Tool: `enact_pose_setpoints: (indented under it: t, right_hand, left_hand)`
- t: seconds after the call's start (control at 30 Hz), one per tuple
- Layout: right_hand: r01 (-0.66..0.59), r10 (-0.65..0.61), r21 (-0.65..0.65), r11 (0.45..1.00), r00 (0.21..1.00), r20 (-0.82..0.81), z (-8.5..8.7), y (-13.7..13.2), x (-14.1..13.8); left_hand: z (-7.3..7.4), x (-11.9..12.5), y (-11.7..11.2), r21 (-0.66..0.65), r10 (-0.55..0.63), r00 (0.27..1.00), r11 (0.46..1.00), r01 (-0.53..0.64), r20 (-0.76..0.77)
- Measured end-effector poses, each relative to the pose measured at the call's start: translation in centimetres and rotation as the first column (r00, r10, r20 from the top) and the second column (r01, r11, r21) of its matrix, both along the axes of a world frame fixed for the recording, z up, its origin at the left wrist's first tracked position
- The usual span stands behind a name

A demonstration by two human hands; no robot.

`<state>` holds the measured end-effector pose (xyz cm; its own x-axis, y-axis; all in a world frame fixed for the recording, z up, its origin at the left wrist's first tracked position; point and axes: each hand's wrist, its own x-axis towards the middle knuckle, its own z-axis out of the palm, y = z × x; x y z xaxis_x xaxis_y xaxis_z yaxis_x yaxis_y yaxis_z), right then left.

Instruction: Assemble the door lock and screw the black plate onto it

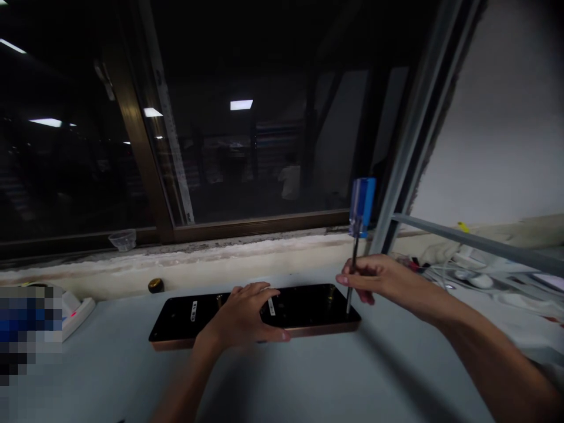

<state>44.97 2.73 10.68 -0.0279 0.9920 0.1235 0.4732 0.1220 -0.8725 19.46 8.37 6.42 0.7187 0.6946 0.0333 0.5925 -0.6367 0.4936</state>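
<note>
A long black glossy panel with a copper-coloured edge lies flat on the pale table, just below the window sill. My left hand rests flat on the middle of it, fingers spread. My right hand pinches the metal shaft of a screwdriver with a clear blue handle. The screwdriver stands upright, its tip down at the panel's right end. Small brass posts rise from the panel.
A dark window fills the back, with a clear plastic cup on the sill. A small round brass knob sits on the table behind the panel. A white device lies at the left. Cables and white items clutter the right.
</note>
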Motion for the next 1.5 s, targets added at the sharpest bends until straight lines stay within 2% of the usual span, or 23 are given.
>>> enact_pose_setpoints:
  t: [0.07, 0.13, 0.27, 0.33, 0.4, 0.53, 0.63, 0.73, 0.8, 0.87, 1.0, 1.07, 1.13, 1.2, 1.33, 1.4, 1.5]
  right_hand:
    - [-0.089, 0.089, 0.01, 0.996, 0.995, -0.044, -0.1, -0.3, 0.2]
    - [-0.105, 0.106, 0.054, 0.993, 0.994, -0.004, -0.4, -0.6, 0.3]
    - [-0.006, -0.024, 0.189, 0.982, 0.987, 0.159, -1.3, -0.8, 0.4]
    - [0.004, -0.046, 0.215, 0.977, 0.98, 0.194, -1.7, -0.7, 0.1]
    - [-0.011, -0.018, 0.187, 0.982, 0.988, 0.154, -1.9, -0.6, -0.2]
    - [-0.037, 0.043, 0.104, 0.994, 0.998, -0.054, -1.9, -0.4, -0.6]
    - [-0.065, 0.073, 0.055, 0.996, 0.986, -0.147, -1.7, -0.6, -0.2]
    - [-0.059, 0.071, 0.067, 0.996, 0.977, -0.2, -1.9, -0.8, 0.4]
    - [0.012, 0.009, 0.117, 0.993, 0.984, -0.179, -2.2, -0.7, 0.6]
    - [0.124, -0.111, 0.199, 0.972, 0.991, -0.074, -2.7, -0.4, 0.5]
    - [0.32, -0.394, 0.385, 0.866, 0.91, 0.13, -3.7, 0.7, -0.1]
    - [0.352, -0.434, 0.412, 0.841, 0.893, 0.123, -4.1, 1.1, -0.5]
    - [0.333, -0.367, 0.362, 0.871, 0.93, 0.026, -4.3, 1.3, -0.6]
    - [0.274, -0.25, 0.26, 0.926, 0.96, -0.123, -4.1, 1.2, -0.6]
    - [0.141, -0.097, 0.116, 0.983, 0.942, -0.32, -3.3, 0.3, 0.0]
    - [0.091, -0.054, 0.107, 0.99, 0.949, -0.311, -3.0, -0.1, 0.4]
    - [0.118, -0.101, 0.148, 0.982, 0.988, -0.118, -3.0, -0.4, 0.7]
  left_hand:
    - [0.1, 0.1, -0.1, 0.0, 0.002, 1.0, 1.0, -0.002, 0.004]
    - [0.3, 0.2, -0.2, 0.003, 0.004, 1.0, 1.0, -0.004, 0.007]
    - [0.6, 0.3, -0.3, 0.016, 0.007, 1.0, 1.0, -0.007, -0.02]
    - [0.5, 0.3, -0.2, 0.035, 0.0, 0.999, 0.999, 0.002, -0.042]
    - [0.2, 0.2, -0.1, 0.057, 0.003, 0.998, 0.998, 0.001, -0.059]
    - [-0.3, 0.2, 0.0, 0.102, 0.023, 0.997, 0.995, -0.016, -0.069]
    - [-0.4, 0.2, -0.3, 0.124, 0.049, 0.996, 0.992, -0.04, -0.071]
    - [-0.3, 0.3, -0.7, 0.134, 0.09, 0.993, 0.988, -0.079, -0.08]
    - [-0.3, 0.4, -0.9, 0.142, 0.121, 0.989, 0.984, -0.108, -0.082]
    - [-0.3, 0.5, -1.0, 0.149, 0.143, 0.986, 0.98, -0.129, -0.085]
    - [-0.2, 0.7, -1.1, 0.158, 0.155, 0.982, 0.978, -0.137, -0.108]
    - [-0.1, 0.8, -1.0, 0.156, 0.148, 0.982, 0.979, -0.128, -0.119]
    - [-0.1, 0.8, -0.9, 0.159, 0.135, 0.984, 0.98, -0.116, -0.116]
    - [-0.1, 0.7, -0.8, 0.161, 0.128, 0.986, 0.981, -0.109, -0.108]
    - [-0.3, 0.5, -0.6, 0.159, 0.109, 0.989, 0.983, -0.092, -0.098]
    - [-0.3, 0.5, -0.5, 0.159, 0.091, 0.992, 0.984, -0.075, -0.092]
    - [-0.3, 0.5, -0.5, 0.146, 0.078, 0.992, 0.987, -0.063, -0.095]
